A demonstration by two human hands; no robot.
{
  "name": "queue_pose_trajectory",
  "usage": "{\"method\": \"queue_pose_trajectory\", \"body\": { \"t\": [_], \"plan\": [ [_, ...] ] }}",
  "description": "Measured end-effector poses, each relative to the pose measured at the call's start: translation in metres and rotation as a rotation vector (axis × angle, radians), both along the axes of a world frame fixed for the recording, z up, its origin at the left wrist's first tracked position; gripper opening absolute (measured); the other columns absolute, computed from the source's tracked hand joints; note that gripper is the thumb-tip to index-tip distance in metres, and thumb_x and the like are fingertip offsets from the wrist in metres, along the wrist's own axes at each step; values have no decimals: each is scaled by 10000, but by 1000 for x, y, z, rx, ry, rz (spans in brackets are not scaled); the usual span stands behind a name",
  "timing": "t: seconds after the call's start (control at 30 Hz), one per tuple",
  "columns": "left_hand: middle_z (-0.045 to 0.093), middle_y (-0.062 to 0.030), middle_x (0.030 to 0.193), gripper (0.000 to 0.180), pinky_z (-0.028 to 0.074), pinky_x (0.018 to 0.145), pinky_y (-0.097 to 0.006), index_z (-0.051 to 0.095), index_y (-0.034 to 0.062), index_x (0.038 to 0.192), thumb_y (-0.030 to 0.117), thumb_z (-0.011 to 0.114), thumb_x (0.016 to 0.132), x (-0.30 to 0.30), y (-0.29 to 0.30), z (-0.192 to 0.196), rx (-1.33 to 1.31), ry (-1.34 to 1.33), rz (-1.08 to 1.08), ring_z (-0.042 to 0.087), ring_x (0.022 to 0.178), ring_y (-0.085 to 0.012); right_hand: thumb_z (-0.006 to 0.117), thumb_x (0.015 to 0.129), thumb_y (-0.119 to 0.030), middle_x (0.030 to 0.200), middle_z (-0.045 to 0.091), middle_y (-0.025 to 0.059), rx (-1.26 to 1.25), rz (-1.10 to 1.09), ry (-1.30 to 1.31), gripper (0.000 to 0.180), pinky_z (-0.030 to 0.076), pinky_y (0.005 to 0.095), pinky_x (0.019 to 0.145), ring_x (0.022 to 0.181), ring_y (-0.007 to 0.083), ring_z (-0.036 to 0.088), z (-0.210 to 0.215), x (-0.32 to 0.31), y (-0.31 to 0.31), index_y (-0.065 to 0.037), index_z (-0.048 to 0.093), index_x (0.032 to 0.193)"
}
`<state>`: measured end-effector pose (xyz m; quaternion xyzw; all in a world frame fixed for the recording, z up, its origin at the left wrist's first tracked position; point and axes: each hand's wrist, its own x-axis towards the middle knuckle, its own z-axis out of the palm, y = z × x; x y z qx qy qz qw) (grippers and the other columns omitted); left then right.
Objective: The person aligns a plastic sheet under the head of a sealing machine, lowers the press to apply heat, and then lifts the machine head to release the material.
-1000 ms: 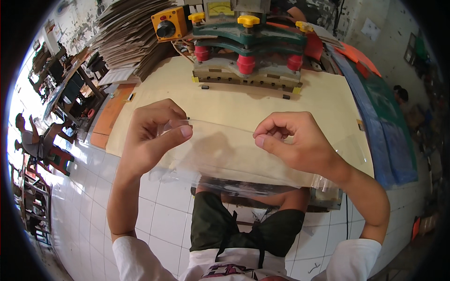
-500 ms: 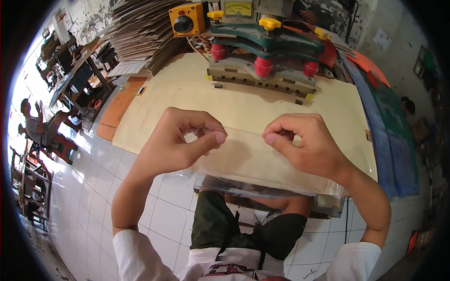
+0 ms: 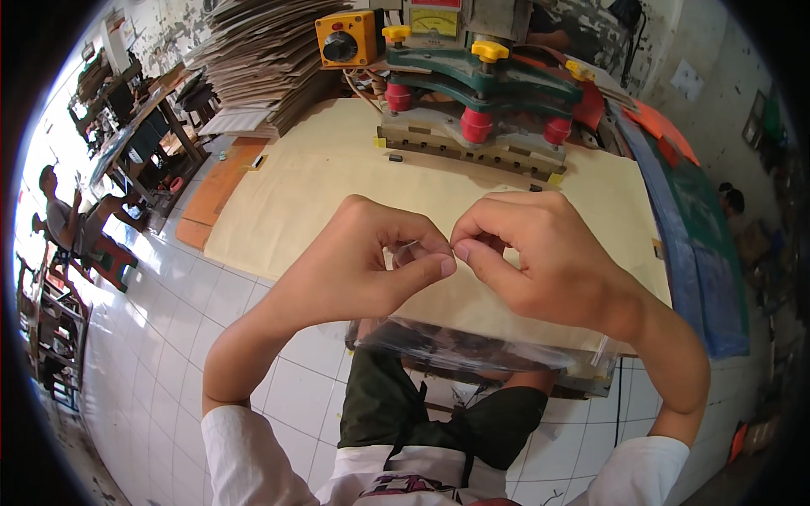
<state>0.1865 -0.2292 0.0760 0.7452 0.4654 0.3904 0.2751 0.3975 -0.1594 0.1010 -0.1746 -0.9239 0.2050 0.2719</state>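
Left hand and right hand up close together over the table, fingertips almost touching, each closed in a pinch on the same clear plastic film. Barely visible between the thumbs, that film, only a thin glinting edge showing. Below the wrists, a stack of clear plastic sheets or bags lying at the near edge of the tan tabletop, overhanging the lap. Looks like an early stage of handling this one piece: gripped at its top edge, not yet opened, spread or laid down, stack below apparently still to go. Further back, a green press machine with red and yellow knobs, untouched. Left of that, a tall pile of cardboard sheets. Beyond, other people seated on the tiled floor.
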Motion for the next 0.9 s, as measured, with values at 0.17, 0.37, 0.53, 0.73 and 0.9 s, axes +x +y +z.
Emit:
{"method": "queue_pose_trajectory", "body": {
  "t": [0.17,0.37,0.53,0.73,0.9],
  "plan": [
    [710,-67,685,115,483,555,-252,741,-27,839,86,738,861,5,-4,1,-103,33,75,630,593,-89,690,821,-61,765,650,122,230,-10,-92,70,485,378,607,666,298,642,7,1,-5,-14,663,866],
    [662,-131,601,108,506,510,-286,718,-63,833,38,681,826,17,-4,-1,33,43,28,630,496,-157,693,745,-123,704,590,75,564,-48,-281,105,438,392,604,644,287,609,10,-4,-15,-59,616,775],
    [642,-177,586,110,510,523,-309,710,-70,821,22,653,800,20,-6,-3,-24,66,23,634,477,-220,703,665,-134,687,590,75,570,-110,-321,138,456,407,613,657,296,617,3,-7,-25,-56,608,728],
    [652,-180,600,108,513,528,-318,719,-66,809,19,654,802,20,-7,-9,52,45,-16,651,496,-227,681,667,-126,663,589,95,473,-89,-140,119,477,434,617,631,314,614,-1,-7,-25,-42,597,681],
    [656,-167,600,104,509,529,-315,732,-59,814,37,693,803,18,-10,-9,44,21,-1,656,511,-206,689,705,-87,696,645,128,175,-67,-215,96,516,408,606,651,319,652,11,-1,-16,-7,656,746]
  ]
}}
